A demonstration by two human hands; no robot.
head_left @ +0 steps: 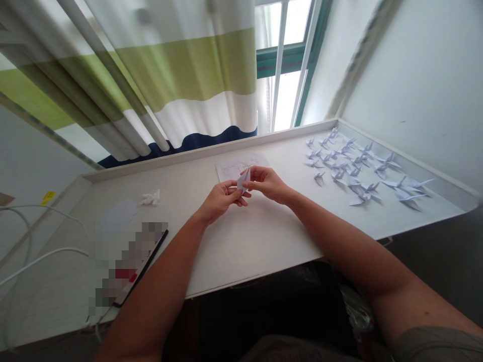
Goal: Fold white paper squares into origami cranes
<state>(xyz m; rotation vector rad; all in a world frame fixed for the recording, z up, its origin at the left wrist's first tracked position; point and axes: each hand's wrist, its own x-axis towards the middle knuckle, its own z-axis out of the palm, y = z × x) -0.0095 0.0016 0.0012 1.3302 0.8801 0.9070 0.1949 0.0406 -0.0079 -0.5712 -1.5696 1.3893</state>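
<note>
Between my hands, above the middle of the desk, is a small piece of folded white paper (243, 182) with a pointed top. My left hand (223, 200) pinches its lower left side, thumb in front and fingers behind. My right hand (266, 182) grips its right side between thumb and fingers. Just behind the hands lies a printed sheet (230, 168) with line drawings, partly covered by them. Many folded white paper cranes (354, 172) stand grouped on the right part of the desk.
The white desk (241, 251) has a raised rim along the back. At left are a crumpled tissue (151, 197), pale paper sheets (119, 213), a blurred-out tablet-like device (141, 266) and white cables (49, 256). A curtain (181, 65) and barred window stand behind.
</note>
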